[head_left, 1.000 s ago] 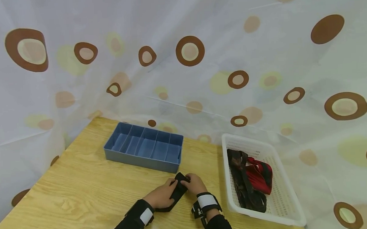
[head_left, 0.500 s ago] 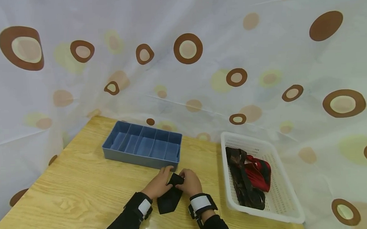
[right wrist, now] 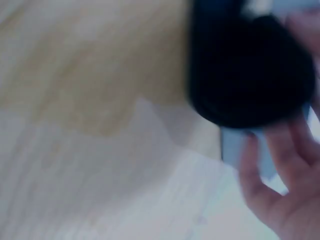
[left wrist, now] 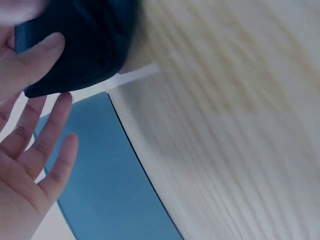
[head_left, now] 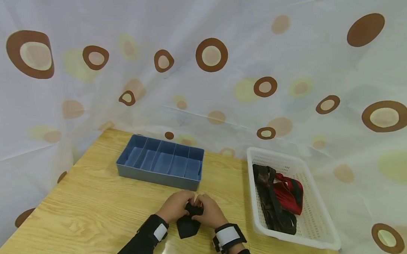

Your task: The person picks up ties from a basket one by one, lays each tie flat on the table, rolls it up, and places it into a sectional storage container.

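Observation:
A black tie (head_left: 188, 228) lies on the wooden table (head_left: 92, 217) in front of me, partly rolled up. My left hand (head_left: 175, 209) and right hand (head_left: 210, 213) meet over the roll and grip it from both sides, leaving only the pointed end showing below them. In the left wrist view the thumb presses on the black tie (left wrist: 82, 42) while the other fingers (left wrist: 47, 142) spread out beside it. The right wrist view is blurred, but the black roll (right wrist: 250, 75) sits against my right fingers (right wrist: 280, 190).
A blue divided tray (head_left: 161, 165) stands just beyond the hands. At the right, a white perforated basket (head_left: 314, 227) holds a dark tie (head_left: 270, 199) and a red one (head_left: 291, 189). A spotted curtain hangs behind the table.
More of the black tie is rolled up between the hands, and less of it lies flat. Both hands have closed over the roll and drawn slightly nearer to me.

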`<control>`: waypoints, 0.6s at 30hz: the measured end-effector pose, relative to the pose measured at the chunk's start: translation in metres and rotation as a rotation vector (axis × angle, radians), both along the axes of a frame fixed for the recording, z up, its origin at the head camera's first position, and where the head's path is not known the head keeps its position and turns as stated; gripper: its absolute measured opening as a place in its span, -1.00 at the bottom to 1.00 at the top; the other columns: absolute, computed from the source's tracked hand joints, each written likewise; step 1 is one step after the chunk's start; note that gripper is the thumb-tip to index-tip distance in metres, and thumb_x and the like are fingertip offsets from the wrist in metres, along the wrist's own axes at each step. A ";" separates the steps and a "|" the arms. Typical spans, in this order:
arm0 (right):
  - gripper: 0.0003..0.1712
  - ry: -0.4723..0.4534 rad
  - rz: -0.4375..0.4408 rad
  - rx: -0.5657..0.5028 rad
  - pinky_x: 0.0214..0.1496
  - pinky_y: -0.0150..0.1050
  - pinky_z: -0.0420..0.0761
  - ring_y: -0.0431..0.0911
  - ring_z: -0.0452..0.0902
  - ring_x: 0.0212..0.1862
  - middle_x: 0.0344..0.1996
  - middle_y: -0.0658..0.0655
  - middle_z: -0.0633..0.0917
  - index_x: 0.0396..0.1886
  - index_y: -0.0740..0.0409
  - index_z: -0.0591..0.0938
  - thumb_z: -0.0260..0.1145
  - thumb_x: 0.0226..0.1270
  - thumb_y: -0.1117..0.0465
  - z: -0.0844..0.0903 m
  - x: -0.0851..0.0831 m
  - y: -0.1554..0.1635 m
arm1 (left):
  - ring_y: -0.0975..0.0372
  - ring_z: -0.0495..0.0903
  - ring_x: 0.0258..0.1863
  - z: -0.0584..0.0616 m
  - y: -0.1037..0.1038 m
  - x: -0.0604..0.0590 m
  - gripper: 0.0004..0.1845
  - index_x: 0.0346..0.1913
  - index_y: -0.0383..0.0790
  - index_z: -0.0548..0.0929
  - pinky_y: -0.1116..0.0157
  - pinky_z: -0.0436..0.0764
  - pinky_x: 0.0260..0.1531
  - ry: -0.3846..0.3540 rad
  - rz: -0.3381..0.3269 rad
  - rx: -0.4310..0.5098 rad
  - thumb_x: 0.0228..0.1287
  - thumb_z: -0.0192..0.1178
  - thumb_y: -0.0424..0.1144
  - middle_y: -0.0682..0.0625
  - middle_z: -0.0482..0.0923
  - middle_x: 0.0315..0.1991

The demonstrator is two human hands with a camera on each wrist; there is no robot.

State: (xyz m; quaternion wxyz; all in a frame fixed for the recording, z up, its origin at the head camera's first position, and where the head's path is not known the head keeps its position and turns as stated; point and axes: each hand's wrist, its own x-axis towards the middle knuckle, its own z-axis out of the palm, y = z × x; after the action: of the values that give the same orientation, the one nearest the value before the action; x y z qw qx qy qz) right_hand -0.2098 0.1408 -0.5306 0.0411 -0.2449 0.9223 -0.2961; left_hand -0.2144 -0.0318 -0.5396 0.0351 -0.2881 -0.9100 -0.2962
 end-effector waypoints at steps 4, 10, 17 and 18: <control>-0.80 -0.165 0.028 -0.041 -0.31 -0.33 0.56 -0.06 0.56 -0.29 -0.27 0.15 0.66 -0.23 0.21 0.68 0.39 0.12 0.27 0.006 -0.005 0.009 | 0.36 0.36 -0.45 -0.007 -0.002 0.002 -0.53 -0.50 -0.05 0.42 0.43 0.39 -0.41 0.077 -0.060 -0.081 -0.35 0.52 -0.49 0.15 0.39 -0.49; -0.44 -0.354 0.009 0.053 -0.14 -0.08 0.61 0.13 0.59 -0.10 -0.04 0.33 0.62 0.06 0.36 0.55 0.41 0.13 0.12 0.001 -0.005 0.008 | 0.41 0.28 -0.52 0.000 -0.010 0.007 -0.58 -0.57 -0.03 0.44 0.48 0.35 -0.47 -0.041 -0.178 -0.147 -0.31 0.53 -0.42 0.18 0.32 -0.53; -0.53 -0.353 0.036 0.030 -0.24 -0.26 0.57 -0.10 0.55 -0.27 -0.26 0.15 0.65 -0.11 0.29 0.63 0.50 -0.05 0.19 -0.004 0.003 -0.004 | 0.42 0.33 -0.56 0.001 -0.017 0.008 -0.67 -0.49 -0.08 0.44 0.48 0.38 -0.49 -0.221 -0.173 -0.064 -0.13 0.48 -0.32 0.16 0.37 -0.58; -0.54 -0.352 0.037 0.022 -0.27 -0.29 0.55 -0.13 0.52 -0.30 -0.28 0.13 0.63 -0.13 0.29 0.62 0.50 -0.08 0.21 -0.004 0.004 -0.006 | 0.38 0.36 -0.53 0.000 -0.018 0.009 -0.65 -0.41 -0.11 0.43 0.45 0.40 -0.46 -0.229 -0.152 -0.044 -0.11 0.48 -0.30 0.13 0.38 -0.54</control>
State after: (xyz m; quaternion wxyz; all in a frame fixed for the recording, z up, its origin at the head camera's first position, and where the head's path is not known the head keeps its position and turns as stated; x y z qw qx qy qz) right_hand -0.2058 0.1351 -0.5349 0.2099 -0.2055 0.8994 -0.3236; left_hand -0.2058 -0.0501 -0.5393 -0.0980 -0.3212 -0.8898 -0.3090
